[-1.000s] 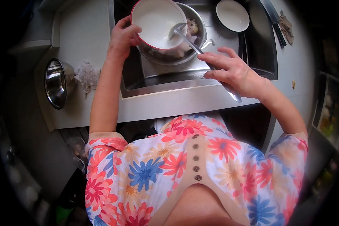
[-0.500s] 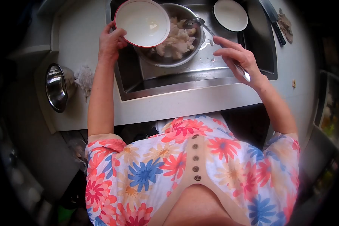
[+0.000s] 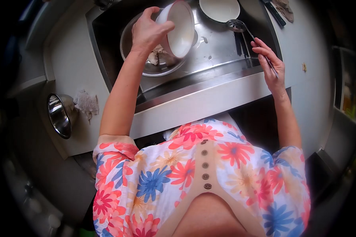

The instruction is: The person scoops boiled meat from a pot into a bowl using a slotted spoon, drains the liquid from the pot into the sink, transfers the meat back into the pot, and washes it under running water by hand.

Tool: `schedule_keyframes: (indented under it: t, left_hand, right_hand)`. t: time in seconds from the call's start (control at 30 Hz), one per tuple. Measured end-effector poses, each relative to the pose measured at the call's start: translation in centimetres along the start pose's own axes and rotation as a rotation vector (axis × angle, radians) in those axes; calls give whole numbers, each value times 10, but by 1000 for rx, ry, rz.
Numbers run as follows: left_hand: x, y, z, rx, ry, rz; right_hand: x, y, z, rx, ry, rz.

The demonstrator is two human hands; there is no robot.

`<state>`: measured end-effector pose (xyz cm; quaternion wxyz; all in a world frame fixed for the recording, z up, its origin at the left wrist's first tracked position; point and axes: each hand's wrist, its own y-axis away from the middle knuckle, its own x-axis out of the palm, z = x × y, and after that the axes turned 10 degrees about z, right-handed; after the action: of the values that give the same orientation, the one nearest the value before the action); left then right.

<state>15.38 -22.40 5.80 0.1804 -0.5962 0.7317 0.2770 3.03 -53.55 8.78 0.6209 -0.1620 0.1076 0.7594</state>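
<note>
Over a metal sink (image 3: 215, 65), seen from the head camera, a white bowl (image 3: 182, 33) is gripped at its edge by the left hand (image 3: 147, 34), fingers and thumb clamped on it. Since half a second ago the bowl has been tipped steeply, its mouth turned to the right, and a slotted spoon (image 3: 236, 26) has been drawn clear of the pan (image 3: 165, 71); the stirring or scooping there appears to have been broken off. The spoon's handle is pinched in the right hand (image 3: 272, 69), its head held beside a white dish (image 3: 220, 9); whether they touch cannot be told. Pale chunks (image 3: 154, 57) are held in the pan, partly hidden by bowl and hand. What remains in the bowl cannot be made out. Only reflections are seen inside a steel bowl (image 3: 60, 115), tilted beside a crumpled cloth (image 3: 86, 103).
</note>
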Motion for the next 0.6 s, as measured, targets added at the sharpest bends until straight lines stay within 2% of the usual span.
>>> schedule_keyframes:
  t: [0.17, 0.3, 0.37, 0.5, 0.6]
  left_hand:
    - [22, -5, -40, 89, -265, 59]
    - [38, -5, -57, 104, -250, 124]
    - [59, -12, -48, 125, -148, 121]
    - [127, -21, -4, -110, 238, 266]
    - [172, -21, 12, -265, 329, 319]
  right_hand:
    - [-5, 13, -1, 21, 22, -40]
    - [-8, 18, -5, 74, -13, -79]
    - [-11, 20, -9, 86, -19, -98]
    - [-17, 21, -11, 75, -10, -117]
    - [-21, 18, -8, 84, -1, -107]
